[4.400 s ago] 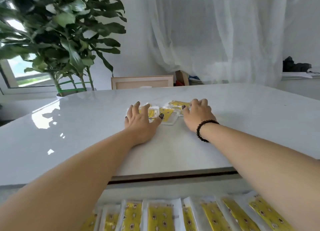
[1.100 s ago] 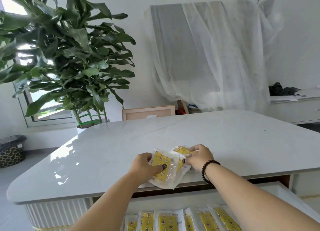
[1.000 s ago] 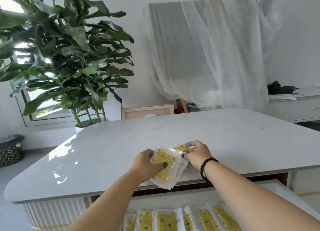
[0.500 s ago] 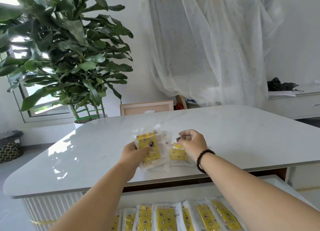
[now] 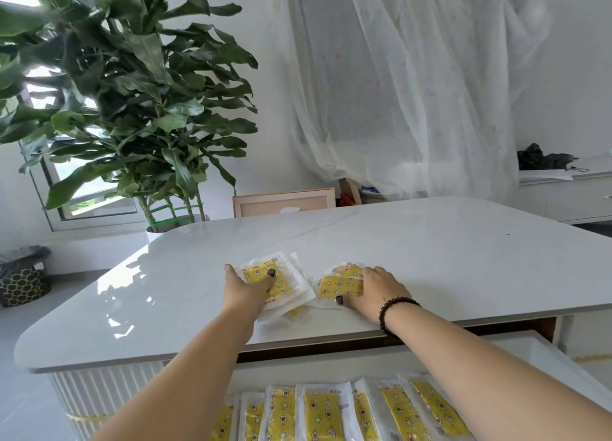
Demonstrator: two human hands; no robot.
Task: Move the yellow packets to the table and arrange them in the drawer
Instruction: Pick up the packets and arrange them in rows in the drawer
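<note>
- A bin [image 5: 21,283] is standing on the floor at far left, off the table's left corner.
- A plant [image 5: 126,102] is rising behind the table's far left corner.
- The table [image 5: 430,242] is carrying two small heaps of packets near its front edge, about midway along it.
- The left hand [image 5: 246,291] is lying on the left stack [image 5: 288,285], thumb curled over the top yellow packet and the other fingers wrapping its left side; how tightly they are gripping cannot be told.
- The left stack is sitting slightly fanned, its lowest packet poking out toward the front edge.
- The right stack [image 5: 339,285] is lying just beside the left one, the two nearly touching.
- The right hand [image 5: 377,290] is covering the right stack from the right, fingers curled together over it and thumb lying along its near edge.
- A bracelet [image 5: 395,311] is circling the right wrist.
- The drawer [image 5: 536,357] is standing open below the front edge, holding a row [image 5: 331,414] of yellow packets lined up side by side and overlapping.
</note>
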